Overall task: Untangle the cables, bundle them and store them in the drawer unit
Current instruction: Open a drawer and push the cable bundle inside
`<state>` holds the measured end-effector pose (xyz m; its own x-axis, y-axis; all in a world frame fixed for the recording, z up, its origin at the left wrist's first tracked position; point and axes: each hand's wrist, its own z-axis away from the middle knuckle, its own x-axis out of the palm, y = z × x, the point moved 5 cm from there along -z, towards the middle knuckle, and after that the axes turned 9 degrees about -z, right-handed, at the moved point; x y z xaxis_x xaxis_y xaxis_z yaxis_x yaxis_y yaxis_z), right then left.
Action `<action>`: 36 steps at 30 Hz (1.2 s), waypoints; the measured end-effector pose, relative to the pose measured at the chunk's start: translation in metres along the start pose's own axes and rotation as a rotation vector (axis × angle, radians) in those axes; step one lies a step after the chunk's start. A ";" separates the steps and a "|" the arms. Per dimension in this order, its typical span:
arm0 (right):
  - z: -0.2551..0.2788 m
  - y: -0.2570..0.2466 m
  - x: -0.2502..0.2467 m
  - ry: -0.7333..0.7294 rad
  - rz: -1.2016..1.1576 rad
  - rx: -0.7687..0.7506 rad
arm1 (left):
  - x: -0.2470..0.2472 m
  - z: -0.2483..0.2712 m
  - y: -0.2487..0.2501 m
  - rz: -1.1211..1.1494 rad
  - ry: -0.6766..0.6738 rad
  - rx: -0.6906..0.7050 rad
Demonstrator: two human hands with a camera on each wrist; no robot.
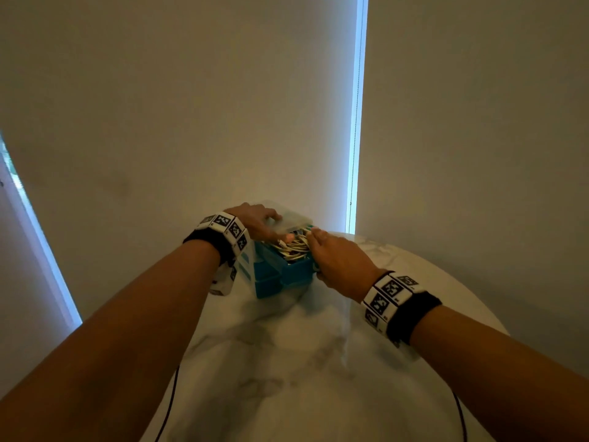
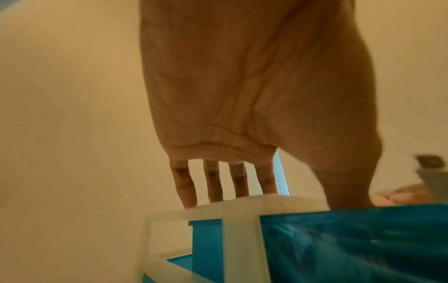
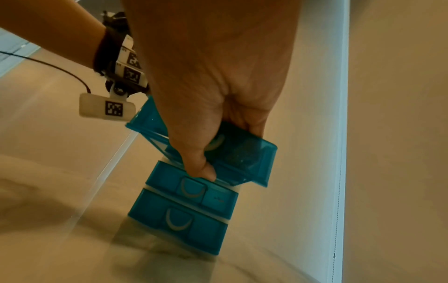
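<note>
Right hand [image 3: 208, 80] is gripping the front of the pulled-out top drawer [image 3: 244, 155], grip closed on it. Left hand [image 2: 242, 86] is pressing flat, fingers straight, on the drawer unit [image 1: 288, 220]. Cables [image 1: 294, 247] are sitting bundled inside; drawer likely just needs closing.

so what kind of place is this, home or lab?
Probably a home room, though that is uncertain: a round marble-look table, a roller blind over a window, and a small blue drawer unit with cables in its open top drawer.
</note>
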<state>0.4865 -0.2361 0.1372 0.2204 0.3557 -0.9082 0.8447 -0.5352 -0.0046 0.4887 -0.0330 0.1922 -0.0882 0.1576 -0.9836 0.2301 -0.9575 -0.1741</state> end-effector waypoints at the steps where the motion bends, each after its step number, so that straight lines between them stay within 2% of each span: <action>1: -0.004 -0.001 0.000 0.004 0.009 -0.006 | -0.001 0.002 0.001 0.029 -0.037 0.014; 3: -0.012 -0.003 0.000 0.022 0.037 -0.020 | -0.003 0.004 0.003 0.060 -0.105 0.047; 5: -0.021 -0.007 0.005 0.035 0.039 -0.010 | -0.002 0.004 -0.001 0.000 -0.144 0.034; 9: -0.021 -0.011 0.013 0.125 -0.056 0.057 | 0.001 0.003 -0.007 0.002 -0.041 -0.018; 12: -0.012 -0.004 0.013 0.210 -0.124 0.038 | 0.001 -0.002 -0.006 0.031 0.056 -0.007; 17: -0.025 0.001 0.015 0.095 -0.045 -0.013 | -0.008 -0.008 0.005 -0.050 0.104 -0.055; 23: -0.034 0.008 0.020 0.064 -0.108 0.049 | -0.010 -0.008 0.013 -0.162 0.116 -0.042; 28: -0.042 0.014 -0.010 -0.130 -0.240 0.015 | -0.015 -0.002 0.011 -0.192 0.061 -0.016; 31: -0.031 0.035 -0.028 -0.034 -0.320 0.062 | -0.012 -0.006 0.010 -0.193 0.076 0.003; 36: -0.023 0.048 -0.015 0.037 -0.292 0.119 | -0.005 -0.007 0.006 -0.075 0.021 0.049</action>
<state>0.5348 -0.2494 0.1598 -0.0038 0.5345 -0.8452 0.8125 -0.4911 -0.3142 0.4971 -0.0382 0.1958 -0.0830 0.2340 -0.9687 0.1763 -0.9533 -0.2453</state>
